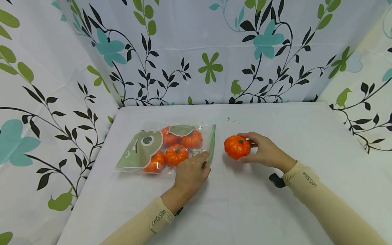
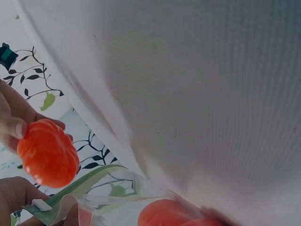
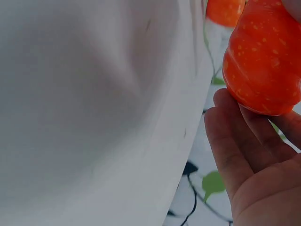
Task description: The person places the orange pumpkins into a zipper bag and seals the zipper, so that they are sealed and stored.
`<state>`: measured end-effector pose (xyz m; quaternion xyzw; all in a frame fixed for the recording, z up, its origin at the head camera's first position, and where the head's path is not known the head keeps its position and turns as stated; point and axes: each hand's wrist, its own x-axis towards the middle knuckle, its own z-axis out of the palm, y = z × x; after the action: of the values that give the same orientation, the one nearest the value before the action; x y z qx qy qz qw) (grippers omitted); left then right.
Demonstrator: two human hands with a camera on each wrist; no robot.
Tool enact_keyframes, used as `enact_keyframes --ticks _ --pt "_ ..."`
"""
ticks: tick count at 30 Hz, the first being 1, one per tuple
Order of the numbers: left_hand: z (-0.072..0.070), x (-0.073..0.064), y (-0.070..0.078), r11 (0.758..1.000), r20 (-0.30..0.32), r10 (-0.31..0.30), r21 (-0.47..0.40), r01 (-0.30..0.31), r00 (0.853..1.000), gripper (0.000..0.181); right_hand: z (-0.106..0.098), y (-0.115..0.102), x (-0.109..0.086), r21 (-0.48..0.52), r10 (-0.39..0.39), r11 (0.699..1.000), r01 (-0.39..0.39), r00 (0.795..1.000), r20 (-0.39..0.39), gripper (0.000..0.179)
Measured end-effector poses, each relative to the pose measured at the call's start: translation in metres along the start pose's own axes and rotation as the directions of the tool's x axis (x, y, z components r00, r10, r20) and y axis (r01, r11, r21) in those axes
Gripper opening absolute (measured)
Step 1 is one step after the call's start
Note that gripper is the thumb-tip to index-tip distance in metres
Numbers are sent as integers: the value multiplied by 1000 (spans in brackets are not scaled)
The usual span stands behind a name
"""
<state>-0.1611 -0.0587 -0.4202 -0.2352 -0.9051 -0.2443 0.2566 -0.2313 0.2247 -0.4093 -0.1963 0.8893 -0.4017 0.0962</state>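
A clear zip bag point(image 1: 132, 154) with a green cartoon print lies flat on the table, several small orange pumpkins point(image 1: 176, 155) inside it. My left hand point(image 1: 192, 173) pinches the bag's right end by its green zip strip point(image 1: 212, 143). In the left wrist view, a white slider point(image 2: 41, 205) sits on that strip beside the fingers. To the right of the bag, my right hand point(image 1: 267, 151) holds one small orange pumpkin point(image 1: 237, 147) between thumb and fingers, its green stem showing. The right wrist view shows this ribbed pumpkin point(image 3: 263, 61) above the fingers.
A white cloth covers the table point(image 1: 245, 211). Behind and at the sides hangs a curtain point(image 1: 190, 41) printed with leaves, birds and flowers. Small dark specks point(image 1: 229, 119) mark the cloth beyond the bag.
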Motion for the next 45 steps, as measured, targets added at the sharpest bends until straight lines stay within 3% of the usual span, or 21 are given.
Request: enact_keyframes --ticks 4,14,22,36,45 --pt "0 -2 -1 1000 8 -13 -4 13 1000 29 16 -13 12 54 -44 998 42 999 29 87" --pt "-3 -3 -3 1000 21 -25 -6 25 999 28 42 -23 27 132 -30 991 20 997 71 85" --pt "-4 -2 -4 999 14 -34 -14 34 999 31 53 -27 33 114 -16 993 6 996 85 85" --pt "-3 -1 -6 1000 -45 9 -1 -10 999 29 62 -38 46 56 -24 998 19 997 79 86" --pt "-4 0 -4 1000 -34 2 -16 -2 999 32 72 -43 50 12 -39 999 38 997 69 88"
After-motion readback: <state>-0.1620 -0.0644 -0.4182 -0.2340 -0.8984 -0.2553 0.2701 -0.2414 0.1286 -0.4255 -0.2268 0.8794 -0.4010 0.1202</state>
